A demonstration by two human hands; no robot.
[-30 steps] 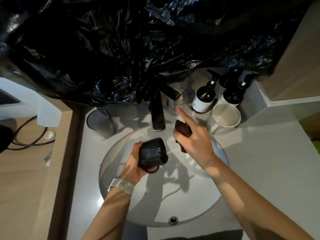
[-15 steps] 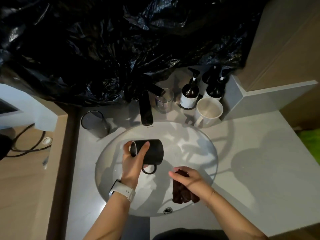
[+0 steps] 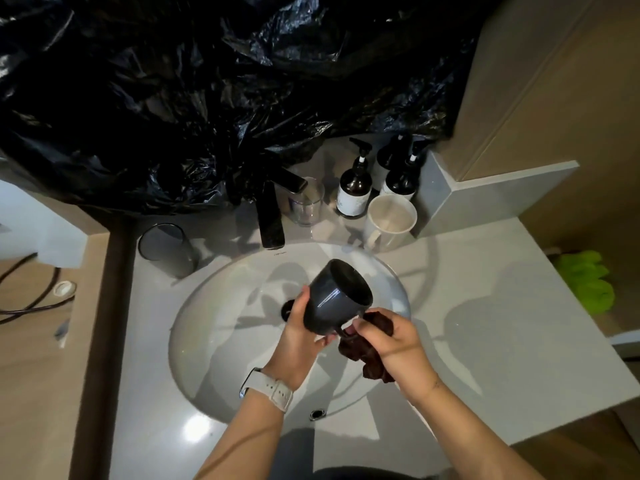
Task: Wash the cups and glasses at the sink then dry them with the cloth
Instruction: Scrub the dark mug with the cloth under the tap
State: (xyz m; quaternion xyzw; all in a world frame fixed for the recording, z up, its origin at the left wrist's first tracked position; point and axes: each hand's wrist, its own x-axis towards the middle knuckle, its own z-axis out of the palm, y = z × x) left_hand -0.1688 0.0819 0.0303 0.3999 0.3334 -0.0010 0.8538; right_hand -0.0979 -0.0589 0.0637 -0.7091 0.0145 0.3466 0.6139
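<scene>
Black mug [image 3: 337, 299] held tilted in left hand [image 3: 299, 344] at frame centre, over sink [image 3: 214, 341]; brown cloth [image 3: 372, 355] bunched in right hand [image 3: 394, 344] grip, touching mug.

Sink [image 3: 221, 341] bowl mostly open on its left and front; hands and black mug [image 3: 337, 297] fill the middle-right. Back rim crowded: dark tumbler [image 3: 168, 249] at left, faucet [image 3: 270, 216] overhanging the centre, clear glass [image 3: 306, 204], pump bottles [image 3: 355, 188] and white mug [image 3: 389, 221] packed close on the right. Black plastic sheet [image 3: 207, 98] hangs low over the faucet. Right counter [image 3: 502, 323] bare up to the wall ledge [image 3: 495, 195].
</scene>
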